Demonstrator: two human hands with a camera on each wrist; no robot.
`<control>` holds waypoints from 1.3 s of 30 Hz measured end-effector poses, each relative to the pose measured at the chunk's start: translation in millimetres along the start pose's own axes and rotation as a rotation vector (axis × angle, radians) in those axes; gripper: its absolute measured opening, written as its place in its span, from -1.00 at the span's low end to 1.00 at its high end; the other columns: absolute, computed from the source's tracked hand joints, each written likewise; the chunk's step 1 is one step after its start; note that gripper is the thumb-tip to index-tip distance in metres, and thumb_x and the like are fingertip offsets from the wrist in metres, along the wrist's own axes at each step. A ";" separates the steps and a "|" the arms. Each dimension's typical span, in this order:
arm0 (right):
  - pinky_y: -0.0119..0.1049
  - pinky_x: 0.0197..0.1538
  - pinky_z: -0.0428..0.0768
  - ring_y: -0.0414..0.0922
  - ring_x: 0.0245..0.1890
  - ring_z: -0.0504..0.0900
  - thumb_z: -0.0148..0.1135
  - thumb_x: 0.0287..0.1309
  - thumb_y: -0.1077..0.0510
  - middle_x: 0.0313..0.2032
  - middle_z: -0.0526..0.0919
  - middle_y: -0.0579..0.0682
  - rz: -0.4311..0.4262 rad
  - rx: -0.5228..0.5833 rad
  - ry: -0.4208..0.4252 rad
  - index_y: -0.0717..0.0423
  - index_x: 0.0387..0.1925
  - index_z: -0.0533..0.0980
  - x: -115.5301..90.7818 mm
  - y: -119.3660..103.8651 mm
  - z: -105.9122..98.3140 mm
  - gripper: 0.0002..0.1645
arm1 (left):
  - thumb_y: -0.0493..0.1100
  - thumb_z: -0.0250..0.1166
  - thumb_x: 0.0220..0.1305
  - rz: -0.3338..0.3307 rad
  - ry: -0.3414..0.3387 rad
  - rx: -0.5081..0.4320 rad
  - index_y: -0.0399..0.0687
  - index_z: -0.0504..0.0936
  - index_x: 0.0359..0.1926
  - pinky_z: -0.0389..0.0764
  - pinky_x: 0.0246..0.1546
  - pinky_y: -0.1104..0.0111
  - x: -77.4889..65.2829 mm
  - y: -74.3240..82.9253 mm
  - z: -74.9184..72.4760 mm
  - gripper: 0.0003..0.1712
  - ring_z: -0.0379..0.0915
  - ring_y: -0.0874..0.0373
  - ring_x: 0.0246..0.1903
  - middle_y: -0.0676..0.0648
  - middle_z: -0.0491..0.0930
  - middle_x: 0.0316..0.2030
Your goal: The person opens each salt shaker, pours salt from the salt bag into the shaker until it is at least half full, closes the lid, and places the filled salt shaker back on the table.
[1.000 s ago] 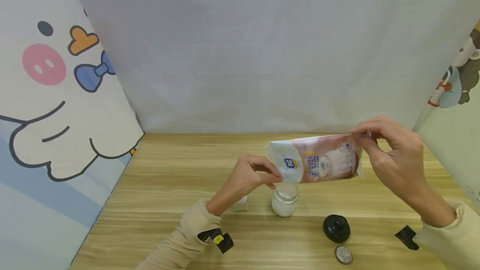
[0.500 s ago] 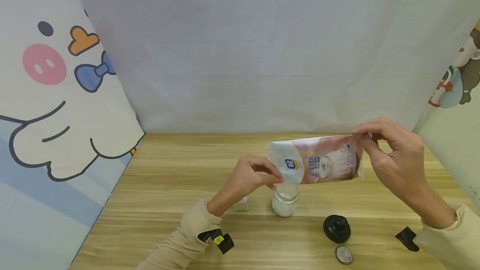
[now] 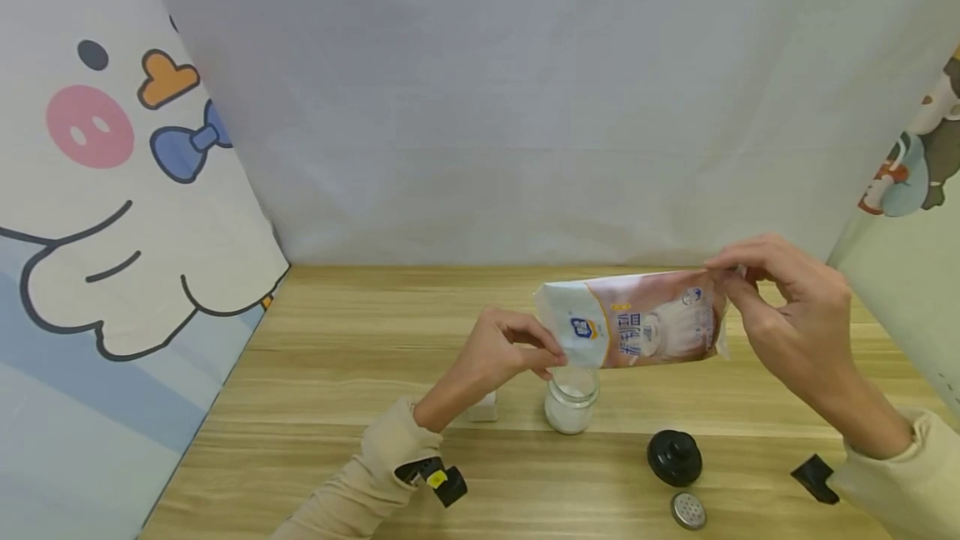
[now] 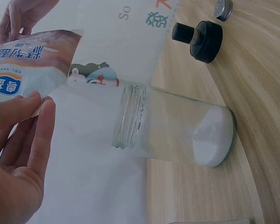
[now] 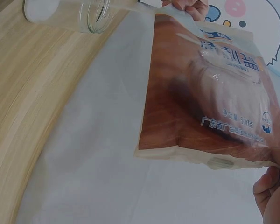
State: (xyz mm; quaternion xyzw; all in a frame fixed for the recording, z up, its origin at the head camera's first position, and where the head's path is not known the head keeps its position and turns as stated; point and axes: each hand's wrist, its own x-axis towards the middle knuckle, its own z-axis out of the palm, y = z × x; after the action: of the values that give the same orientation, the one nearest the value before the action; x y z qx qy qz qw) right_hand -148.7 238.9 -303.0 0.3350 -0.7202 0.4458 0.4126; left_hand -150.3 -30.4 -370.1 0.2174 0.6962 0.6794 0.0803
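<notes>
A pink and pale blue salt bag [image 3: 656,319] is held tilted above the table between both hands. My left hand [image 3: 498,347] pinches its lower left corner, right over the mouth of an open glass jar [image 3: 568,412]. With thumb and fingertips, my right hand [image 3: 797,300] pinches the bag's upper right corner. The left wrist view has the jar [image 4: 170,125] upright on the wood, white salt [image 4: 215,136] at its bottom. A faint pale streak runs between the bag's corner and the jar's mouth in both wrist views.
Right of the jar lie a black knobbed lid [image 3: 674,457] and a small perforated metal cap [image 3: 687,510]. A small white block [image 3: 483,409] sits partly behind my left wrist. A pale sheet [image 3: 525,107] hangs along the table's back edge, with cartoon-printed panels at both sides.
</notes>
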 end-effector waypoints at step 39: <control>-0.60 -0.38 0.37 -0.30 -0.49 0.39 0.10 -0.13 0.65 -0.52 0.57 0.06 0.007 0.016 0.003 0.49 -0.54 0.55 2.3 -5.5 1.0 -0.84 | -0.48 0.32 0.04 0.002 -0.021 -0.011 -0.42 0.66 -0.49 0.67 -0.43 -0.02 -1.0 -0.1 -0.9 -0.97 0.49 -0.45 -0.40 -0.21 0.66 -0.42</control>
State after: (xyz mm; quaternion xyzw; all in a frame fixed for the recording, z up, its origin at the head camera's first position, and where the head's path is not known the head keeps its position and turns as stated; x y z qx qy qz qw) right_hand -145.3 235.6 -299.2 0.3352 -0.7173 0.4534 0.4094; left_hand -149.9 -31.6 -370.4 0.2249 0.6913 0.6809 0.0882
